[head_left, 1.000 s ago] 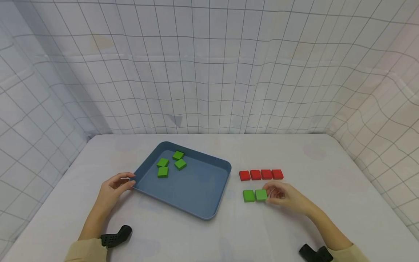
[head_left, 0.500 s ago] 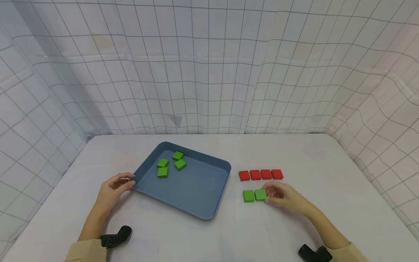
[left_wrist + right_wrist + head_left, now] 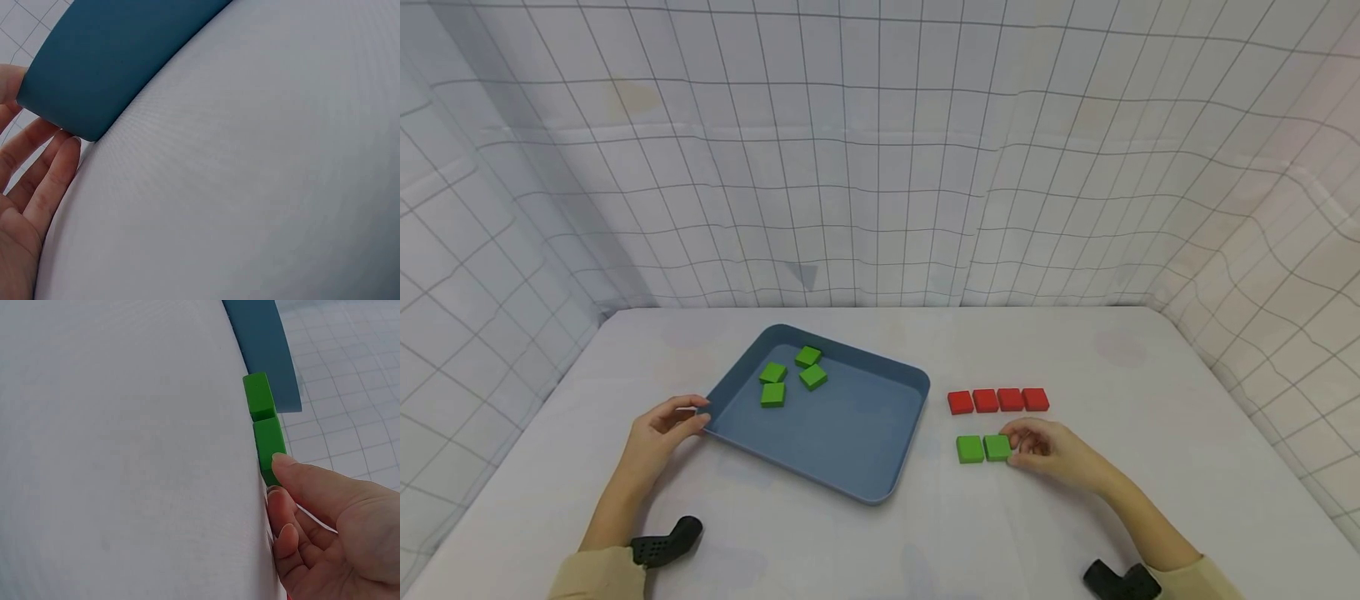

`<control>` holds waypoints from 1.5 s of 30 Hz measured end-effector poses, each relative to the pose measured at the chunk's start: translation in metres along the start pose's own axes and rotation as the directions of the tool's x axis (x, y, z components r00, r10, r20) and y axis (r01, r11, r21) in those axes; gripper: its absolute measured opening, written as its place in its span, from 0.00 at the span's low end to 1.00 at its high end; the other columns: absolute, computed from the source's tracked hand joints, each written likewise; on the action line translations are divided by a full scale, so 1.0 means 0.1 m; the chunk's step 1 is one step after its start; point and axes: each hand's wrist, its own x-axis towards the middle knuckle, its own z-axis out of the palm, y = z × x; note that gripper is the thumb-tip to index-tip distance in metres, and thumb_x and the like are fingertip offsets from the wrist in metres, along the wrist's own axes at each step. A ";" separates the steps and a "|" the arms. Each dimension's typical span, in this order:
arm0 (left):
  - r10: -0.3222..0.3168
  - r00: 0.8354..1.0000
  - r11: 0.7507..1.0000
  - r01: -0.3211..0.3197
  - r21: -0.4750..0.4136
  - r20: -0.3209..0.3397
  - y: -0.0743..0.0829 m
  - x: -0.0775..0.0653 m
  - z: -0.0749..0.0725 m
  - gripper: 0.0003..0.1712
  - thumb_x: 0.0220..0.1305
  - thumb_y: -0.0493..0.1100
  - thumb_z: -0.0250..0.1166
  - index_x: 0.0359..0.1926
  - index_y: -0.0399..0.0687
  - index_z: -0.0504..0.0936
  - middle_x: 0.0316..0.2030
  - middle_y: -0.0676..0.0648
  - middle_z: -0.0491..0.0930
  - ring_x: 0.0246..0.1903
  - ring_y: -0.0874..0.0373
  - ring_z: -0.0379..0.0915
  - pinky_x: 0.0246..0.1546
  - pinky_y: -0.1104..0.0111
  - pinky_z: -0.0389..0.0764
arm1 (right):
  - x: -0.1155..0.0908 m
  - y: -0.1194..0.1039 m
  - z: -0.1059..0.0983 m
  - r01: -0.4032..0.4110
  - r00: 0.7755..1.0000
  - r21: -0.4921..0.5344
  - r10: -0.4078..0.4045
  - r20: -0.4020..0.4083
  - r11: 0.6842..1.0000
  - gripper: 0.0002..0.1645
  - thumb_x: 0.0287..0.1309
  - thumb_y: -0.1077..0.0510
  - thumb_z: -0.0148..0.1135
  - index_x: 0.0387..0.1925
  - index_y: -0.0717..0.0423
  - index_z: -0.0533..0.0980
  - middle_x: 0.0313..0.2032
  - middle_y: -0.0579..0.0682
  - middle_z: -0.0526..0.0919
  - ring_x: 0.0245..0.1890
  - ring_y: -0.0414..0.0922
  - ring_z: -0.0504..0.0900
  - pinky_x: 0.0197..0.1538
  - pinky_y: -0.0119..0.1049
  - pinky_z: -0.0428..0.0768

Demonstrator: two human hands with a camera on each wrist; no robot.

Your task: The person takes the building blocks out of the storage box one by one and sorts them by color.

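Steadily, at the far left, your left hand [image 3: 653, 432] keeps its place: its grip pinches the near-left corner of the blue-grey tray [image 3: 842, 442], with thumb and fingertips on either side of it. The tray has not moved on the white desk [image 3: 760, 533], and it holds four green blocks [image 3: 773, 395], all loosely grouped in its left part. To the right of the tray, four red blocks [image 3: 985, 401] stand in a row, unchanged.

Nearer you, the left green block [image 3: 970, 449] of a pair also stays put. What has changed is the right green block [image 3: 997, 447]: half a second ago its top looked paler and slightly higher, and now it matches its neighbour, so you seem to have just lowered it onto the desk. It is just beside the other; whether they touch is hard to tell. Your right hand [image 3: 1051, 452] pinches it, so placing it looks nearly finished, with the grip not yet off.
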 end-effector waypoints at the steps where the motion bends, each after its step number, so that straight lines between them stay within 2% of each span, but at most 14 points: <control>1: -0.001 1.000 1.000 0.001 0.001 0.000 0.00 0.00 0.00 0.16 0.62 0.39 0.60 0.47 0.31 0.73 0.39 0.64 0.74 0.33 0.71 0.73 0.36 0.82 0.74 | 0.00 0.00 0.00 -0.005 1.000 0.001 0.005 0.000 1.000 0.20 0.51 0.59 0.65 0.45 0.63 0.73 0.33 0.51 0.75 0.29 0.34 0.72 0.30 0.26 0.72; 10: 0.002 1.000 1.000 -0.002 -0.011 0.000 0.02 0.01 -0.01 0.16 0.62 0.38 0.60 0.47 0.30 0.73 0.39 0.63 0.75 0.36 0.71 0.72 0.36 0.82 0.74 | 0.01 -0.01 -0.01 -0.020 1.000 0.018 0.020 0.006 1.000 0.21 0.51 0.60 0.65 0.46 0.65 0.72 0.34 0.51 0.74 0.29 0.35 0.72 0.30 0.26 0.71; 16: 0.003 1.000 1.000 -0.003 -0.004 0.006 0.02 0.02 -0.01 0.16 0.62 0.39 0.59 0.47 0.32 0.73 0.39 0.65 0.75 0.35 0.71 0.72 0.36 0.81 0.75 | 0.01 -0.06 -0.04 -0.063 0.998 -0.007 0.063 -0.007 0.998 0.24 0.50 0.58 0.67 0.49 0.62 0.72 0.34 0.51 0.75 0.31 0.39 0.74 0.33 0.27 0.74; 22: 0.004 1.000 1.000 -0.004 -0.025 0.011 0.04 0.01 0.00 0.15 0.62 0.38 0.59 0.47 0.31 0.73 0.39 0.63 0.75 0.35 0.70 0.72 0.36 0.81 0.75 | 0.05 -0.17 -0.10 -0.007 0.998 -0.027 0.005 -0.056 1.000 0.23 0.51 0.61 0.65 0.50 0.62 0.72 0.33 0.51 0.75 0.31 0.41 0.76 0.33 0.29 0.76; 29: 0.002 1.000 1.000 -0.002 -0.025 0.003 0.06 0.01 0.01 0.15 0.62 0.38 0.60 0.47 0.31 0.74 0.39 0.64 0.75 0.36 0.70 0.72 0.35 0.81 0.75 | 0.24 -0.39 -0.10 0.094 0.989 -0.068 -0.101 -0.111 0.993 0.19 0.54 0.64 0.62 0.48 0.62 0.73 0.33 0.48 0.77 0.31 0.40 0.76 0.34 0.29 0.76; 33: 0.004 1.000 1.000 -0.004 -0.025 0.007 0.05 0.01 0.00 0.15 0.62 0.37 0.59 0.47 0.31 0.73 0.39 0.65 0.74 0.37 0.71 0.71 0.35 0.81 0.75 | 0.38 -0.53 -0.07 0.134 0.984 -0.050 -0.139 -0.114 0.990 0.19 0.54 0.65 0.62 0.49 0.63 0.73 0.34 0.49 0.77 0.32 0.40 0.77 0.37 0.30 0.78; 39: 0.018 1.000 0.999 -0.018 -0.038 0.003 0.04 0.01 0.00 0.15 0.61 0.35 0.60 0.47 0.29 0.73 0.40 0.63 0.74 0.37 0.70 0.70 0.35 0.81 0.75 | 0.59 -0.72 0.00 0.129 0.986 -0.005 -0.128 -0.103 0.992 0.19 0.54 0.62 0.63 0.49 0.55 0.73 0.34 0.48 0.77 0.34 0.41 0.78 0.39 0.31 0.79; 45: 0.010 1.000 0.999 -0.010 -0.043 0.007 0.03 -0.01 0.00 0.16 0.61 0.36 0.60 0.47 0.28 0.73 0.40 0.62 0.75 0.37 0.70 0.70 0.35 0.82 0.74 | 0.81 -0.87 0.11 0.150 0.985 0.030 -0.147 -0.094 0.988 0.19 0.55 0.61 0.62 0.50 0.56 0.73 0.36 0.50 0.77 0.37 0.43 0.77 0.42 0.33 0.77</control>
